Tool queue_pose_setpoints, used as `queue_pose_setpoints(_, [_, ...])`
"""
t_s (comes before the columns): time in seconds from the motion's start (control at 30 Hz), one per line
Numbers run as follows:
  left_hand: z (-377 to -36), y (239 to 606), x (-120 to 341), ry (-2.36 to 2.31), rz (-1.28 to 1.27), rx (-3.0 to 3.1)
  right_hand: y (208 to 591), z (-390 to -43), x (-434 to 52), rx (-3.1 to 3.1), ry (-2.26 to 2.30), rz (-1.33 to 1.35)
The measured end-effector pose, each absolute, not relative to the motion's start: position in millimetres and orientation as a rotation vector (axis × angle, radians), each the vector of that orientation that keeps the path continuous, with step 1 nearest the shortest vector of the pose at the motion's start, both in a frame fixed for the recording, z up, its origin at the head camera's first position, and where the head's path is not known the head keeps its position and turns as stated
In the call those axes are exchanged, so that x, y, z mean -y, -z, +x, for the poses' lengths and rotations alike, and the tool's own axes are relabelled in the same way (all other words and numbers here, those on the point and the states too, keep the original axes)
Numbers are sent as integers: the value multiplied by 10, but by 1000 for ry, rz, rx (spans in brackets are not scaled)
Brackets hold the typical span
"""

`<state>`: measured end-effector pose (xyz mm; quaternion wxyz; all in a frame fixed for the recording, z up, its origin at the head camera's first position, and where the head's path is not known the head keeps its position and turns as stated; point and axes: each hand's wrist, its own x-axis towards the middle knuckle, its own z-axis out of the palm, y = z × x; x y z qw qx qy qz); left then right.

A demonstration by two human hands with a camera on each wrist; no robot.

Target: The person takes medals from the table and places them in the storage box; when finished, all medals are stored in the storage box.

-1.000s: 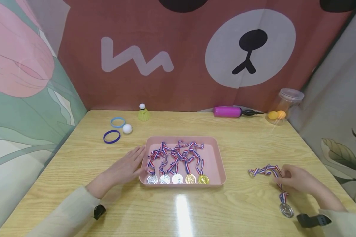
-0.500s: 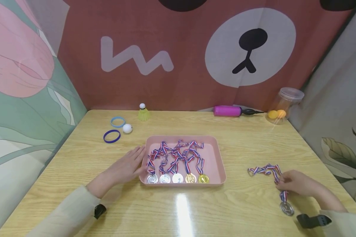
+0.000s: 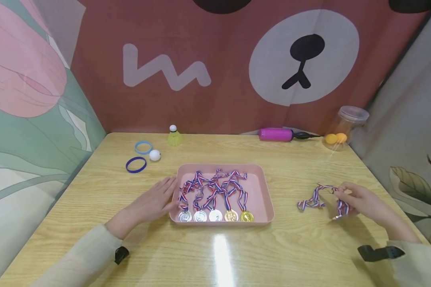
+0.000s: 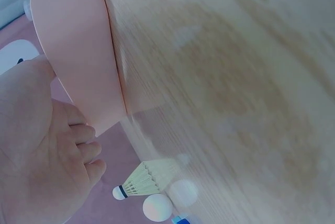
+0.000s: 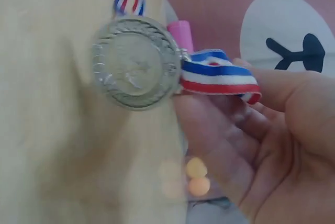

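A pink tray (image 3: 266, 194) sits mid-table with several ribbon medals in it, silver and gold discs (image 3: 215, 215) in a row along its near edge. My left hand (image 3: 162, 197) lies flat and open on the table, fingertips against the tray's left wall (image 4: 78, 62). To the right of the tray my right hand (image 3: 346, 200) pinches the red-white-blue ribbon (image 3: 314, 200) of a loose medal, raised off the table. In the right wrist view the silver medal (image 5: 136, 63) hangs at my fingers (image 5: 246, 124), its ribbon (image 5: 217, 75) running over them.
Two blue rings (image 3: 136, 164), a white ball (image 3: 154, 155) and a shuttlecock (image 3: 174, 136) lie at the back left. A pink pump (image 3: 275, 134) and a clear jar with orange balls (image 3: 341, 131) stand at the back right, under printed cloth walls.
My right hand has lifted the loose medal off the table and drawn it up and back; the ribbon has bunched. The left hand has stayed put.
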<state>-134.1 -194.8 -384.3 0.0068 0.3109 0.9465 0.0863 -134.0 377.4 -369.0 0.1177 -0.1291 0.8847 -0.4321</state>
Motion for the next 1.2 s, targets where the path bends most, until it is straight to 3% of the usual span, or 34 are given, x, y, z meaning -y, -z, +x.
queue_pose_setpoints(0.4, [-1351,3861,1948,-277,985,-2969,3290,-1605,-3465,-2700,1489,-292])
queue_pose_setpoints(1.2, [-1347,3854,1943,-275,952,-2959,2622,-1769,-2570,-2645,1573,-641])
